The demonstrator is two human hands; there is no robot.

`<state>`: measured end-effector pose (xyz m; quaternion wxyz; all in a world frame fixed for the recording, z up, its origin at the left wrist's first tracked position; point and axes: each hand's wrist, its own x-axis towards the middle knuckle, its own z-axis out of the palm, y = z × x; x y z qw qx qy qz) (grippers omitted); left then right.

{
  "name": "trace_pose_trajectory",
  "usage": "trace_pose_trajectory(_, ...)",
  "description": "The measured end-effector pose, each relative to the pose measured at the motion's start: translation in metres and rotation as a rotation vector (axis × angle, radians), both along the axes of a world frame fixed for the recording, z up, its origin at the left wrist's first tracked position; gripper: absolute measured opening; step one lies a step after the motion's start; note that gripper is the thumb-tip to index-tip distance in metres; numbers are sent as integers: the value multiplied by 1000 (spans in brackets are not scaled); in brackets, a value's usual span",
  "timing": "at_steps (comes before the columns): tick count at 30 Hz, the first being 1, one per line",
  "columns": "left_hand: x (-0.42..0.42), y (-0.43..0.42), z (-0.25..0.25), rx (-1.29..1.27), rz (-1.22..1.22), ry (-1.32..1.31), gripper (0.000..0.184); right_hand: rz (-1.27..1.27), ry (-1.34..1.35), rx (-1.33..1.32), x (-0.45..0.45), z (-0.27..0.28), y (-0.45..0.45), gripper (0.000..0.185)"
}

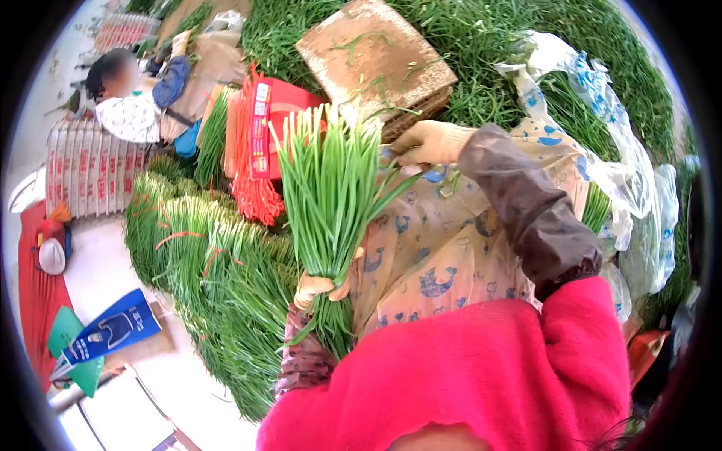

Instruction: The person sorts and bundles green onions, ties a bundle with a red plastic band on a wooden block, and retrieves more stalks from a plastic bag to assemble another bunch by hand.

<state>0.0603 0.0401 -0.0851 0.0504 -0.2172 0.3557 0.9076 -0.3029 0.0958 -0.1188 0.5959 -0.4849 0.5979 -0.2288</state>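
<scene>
Item: one bunch of long green leaves (323, 195), held above the left side of a printed sheet (436, 255), its pale ends fanned toward the near corner of a worn board (376, 56). The left hand (312, 289) grasps it low down, fingers wrapped around the gathered leaves, which trail on below the grip.

The right hand (436, 143), in a pale glove, is just beside the board's near corner with its fingers bent; their tips are not clearly seen — whether they hold anything cannot be told.

Near the board's left corner stands a red box (297, 105), with a hank of red strips (256, 188) in front of it. Leaf scraps (368, 45) lie on the board's top. Loose greens (496, 37) are heaped beyond its far edges.

Left of the sheet: stacked bunches (218, 286), some bound with red ties. Right of it: a crumpled clear bag (617, 173) with blue print. Well apart, upper left — another person (131, 116), near a ribbed stack (90, 169).
</scene>
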Motion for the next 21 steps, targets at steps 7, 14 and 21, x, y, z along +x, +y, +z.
trace_pose_trajectory(7, -16, 8, 2, -70, 40, -25, 84, -506, 495, -252, -21, -32, 7, 28)
trace_pose_trajectory(14, -11, 12, -1, 92, 125, 7, 85, -700, 833, -145, -67, -22, 19, 42)
trace_pose_trajectory(21, -14, 10, -8, 178, 140, 13, 87, 6, 764, -1021, 61, 22, 16, 17)
